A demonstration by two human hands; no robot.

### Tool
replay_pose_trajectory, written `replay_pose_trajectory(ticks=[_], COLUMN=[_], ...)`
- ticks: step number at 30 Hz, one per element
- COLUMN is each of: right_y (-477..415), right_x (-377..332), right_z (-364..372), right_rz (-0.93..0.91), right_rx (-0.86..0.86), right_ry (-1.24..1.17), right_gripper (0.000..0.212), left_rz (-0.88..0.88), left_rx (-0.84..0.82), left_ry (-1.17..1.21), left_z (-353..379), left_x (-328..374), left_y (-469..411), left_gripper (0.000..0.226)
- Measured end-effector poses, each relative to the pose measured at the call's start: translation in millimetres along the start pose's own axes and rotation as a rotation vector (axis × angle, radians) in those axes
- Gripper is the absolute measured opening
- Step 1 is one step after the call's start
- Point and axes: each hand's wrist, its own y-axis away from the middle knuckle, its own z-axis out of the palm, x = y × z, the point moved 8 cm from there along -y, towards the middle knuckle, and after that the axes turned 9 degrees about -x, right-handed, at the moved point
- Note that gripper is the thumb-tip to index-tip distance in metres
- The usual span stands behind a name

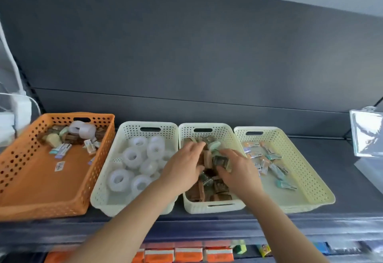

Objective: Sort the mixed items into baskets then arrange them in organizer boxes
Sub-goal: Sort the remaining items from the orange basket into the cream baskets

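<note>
Right now both hands are down in the middle basket (207, 208), the second of three cream baskets lined up along the shelf (342, 171). That basket holds a heap of small brown packets (209, 182). The left hand (182, 166) lies over the far-left part of the heap with its fingers stretched forward; motion blur hides whether they grip anything. The right hand (238, 171) is on the right side of the heap, thumb and fingers curled round one dark packet (220, 161) lifted slightly above the rest.

To the left, touching the middle basket, a cream basket (103, 192) is filled with clear tape rolls (132, 157). To the right, another cream basket (306, 171) holds erasers (269, 163) scattered along its left half. At the shelf's left end an orange basket (24, 180) has mixed items (72, 136) piled in its far corner. A clear plastic box (366, 134) stands at the shelf's right edge, and orange packs (188, 254) sit on the level below.
</note>
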Motion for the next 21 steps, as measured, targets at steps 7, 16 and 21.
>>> replay_pose_trajectory(ticks=[7, 16, 21], right_y=[6, -10, -28], right_x=[17, -10, -55], right_z=[9, 14, 14], right_rz=[-0.061, -0.163, -0.244], right_rx=[-0.079, -0.06, -0.024], right_ry=[0.192, 0.131, 0.138], right_gripper=[0.027, 0.03, 0.026], left_rz=[-0.013, -0.044, -0.136], left_rx=[-0.23, -0.073, 0.059], left_ry=[-0.211, -0.205, -0.248], left_z=[41, -5, -54], left_x=[5, -5, -41], left_y=[-1, 18, 42], left_gripper=[0.065, 0.043, 0.023])
